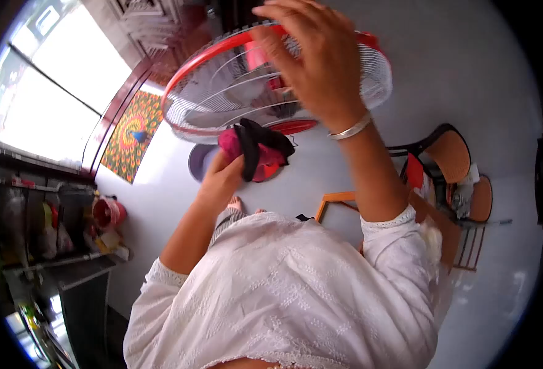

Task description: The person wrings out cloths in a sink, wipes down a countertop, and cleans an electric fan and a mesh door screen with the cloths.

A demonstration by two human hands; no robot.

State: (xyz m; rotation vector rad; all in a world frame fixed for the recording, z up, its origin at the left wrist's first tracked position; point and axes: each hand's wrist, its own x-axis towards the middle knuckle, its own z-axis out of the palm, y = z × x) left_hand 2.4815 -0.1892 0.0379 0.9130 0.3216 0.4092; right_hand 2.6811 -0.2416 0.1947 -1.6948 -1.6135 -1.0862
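My left hand (222, 178) is closed around a bunched pink and black cloth (256, 147), just below a large fan. The fan has a round wire guard (376, 77) with a red rim (207, 52), and its pink-red hub and blades show partly through the wires. My right hand (320, 55), with a silver bangle at the wrist, is raised over the guard's upper right side. Its fingers are spread and gently curved, with nothing seen in them. Whether they touch the rim I cannot tell.
A lilac-grey basin (197, 163) stands on the floor behind the cloth. To the right are a chair (447, 157) and an orange frame (336, 198). At left are a loaded shelf (50, 212), a red bucket (108, 212) and a peacock-patterned mat (135, 136).
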